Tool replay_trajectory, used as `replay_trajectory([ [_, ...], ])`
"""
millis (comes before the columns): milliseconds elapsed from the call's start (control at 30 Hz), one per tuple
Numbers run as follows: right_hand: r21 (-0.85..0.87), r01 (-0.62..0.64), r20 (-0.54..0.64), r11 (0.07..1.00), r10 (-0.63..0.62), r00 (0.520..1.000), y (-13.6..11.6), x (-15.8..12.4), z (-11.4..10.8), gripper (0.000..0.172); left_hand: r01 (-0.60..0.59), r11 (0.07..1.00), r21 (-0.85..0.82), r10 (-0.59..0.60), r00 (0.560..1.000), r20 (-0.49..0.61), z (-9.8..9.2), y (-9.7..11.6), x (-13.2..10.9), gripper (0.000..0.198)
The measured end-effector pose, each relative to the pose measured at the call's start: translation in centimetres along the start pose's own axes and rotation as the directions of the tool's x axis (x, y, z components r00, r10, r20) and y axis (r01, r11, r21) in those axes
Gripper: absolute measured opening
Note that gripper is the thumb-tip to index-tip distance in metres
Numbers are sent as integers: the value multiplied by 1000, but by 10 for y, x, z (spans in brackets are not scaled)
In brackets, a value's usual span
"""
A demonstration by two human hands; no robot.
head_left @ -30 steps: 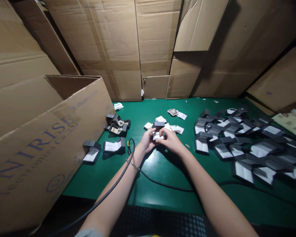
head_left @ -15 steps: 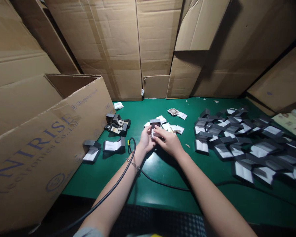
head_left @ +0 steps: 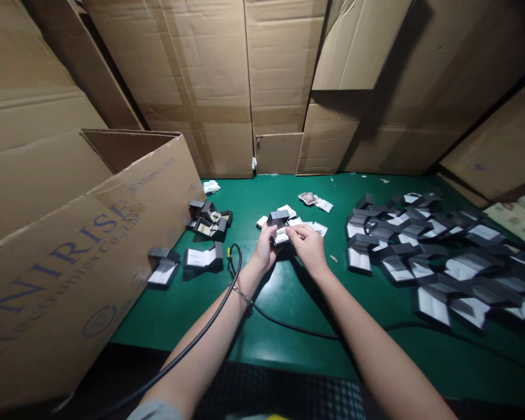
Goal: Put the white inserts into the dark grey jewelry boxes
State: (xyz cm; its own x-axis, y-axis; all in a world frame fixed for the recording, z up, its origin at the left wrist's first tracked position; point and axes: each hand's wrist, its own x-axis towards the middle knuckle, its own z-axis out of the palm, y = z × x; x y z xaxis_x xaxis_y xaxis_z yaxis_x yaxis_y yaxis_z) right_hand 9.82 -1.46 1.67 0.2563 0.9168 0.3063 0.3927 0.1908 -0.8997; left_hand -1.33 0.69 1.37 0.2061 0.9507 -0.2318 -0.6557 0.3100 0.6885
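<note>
My left hand (head_left: 265,252) and my right hand (head_left: 308,247) meet over the middle of the green table (head_left: 289,303). Together they grip a small dark grey hinged box (head_left: 279,224) with a white lining, its lid raised. The left fingers curl round its left side. The right fingers press on the white inside from the right. Just behind the box lie a few loose white inserts (head_left: 308,226).
A heap of several open grey boxes (head_left: 424,256) covers the right of the table. A few more open boxes (head_left: 203,256) lie at the left beside a large cardboard carton (head_left: 70,256). A black cable (head_left: 245,303) runs across the front. Cardboard sheets wall the back.
Both hands have shifted a little with the box, turning it slightly between them. The right fingers have moved on the white inside. Nothing else on the table has moved.
</note>
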Motion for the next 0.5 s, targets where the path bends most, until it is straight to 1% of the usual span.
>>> replay_trajectory([
  [133, -8, -3, -4, 1000, 3, 1000, -1, -2, 2, 29, -45, 998, 36, 45, 999, 1, 0, -8, -1, 39],
  [233, -8, -17, 3, 1000, 17, 1000, -1, -2, 1, 29, -68, 997, 41, 69, 998, -11, 2, -11, -1, 37],
  [367, -4, -77, -7, 997, 77, 997, -1, -1, 1, 31, -114, 990, 81, 117, 993, -30, 4, -12, 0, 32],
  [500, 58, -139, -27, 989, 140, 990, -1, 1, 2, 31, -108, 989, 102, 112, 993, -31, 5, -12, -1, 33],
])
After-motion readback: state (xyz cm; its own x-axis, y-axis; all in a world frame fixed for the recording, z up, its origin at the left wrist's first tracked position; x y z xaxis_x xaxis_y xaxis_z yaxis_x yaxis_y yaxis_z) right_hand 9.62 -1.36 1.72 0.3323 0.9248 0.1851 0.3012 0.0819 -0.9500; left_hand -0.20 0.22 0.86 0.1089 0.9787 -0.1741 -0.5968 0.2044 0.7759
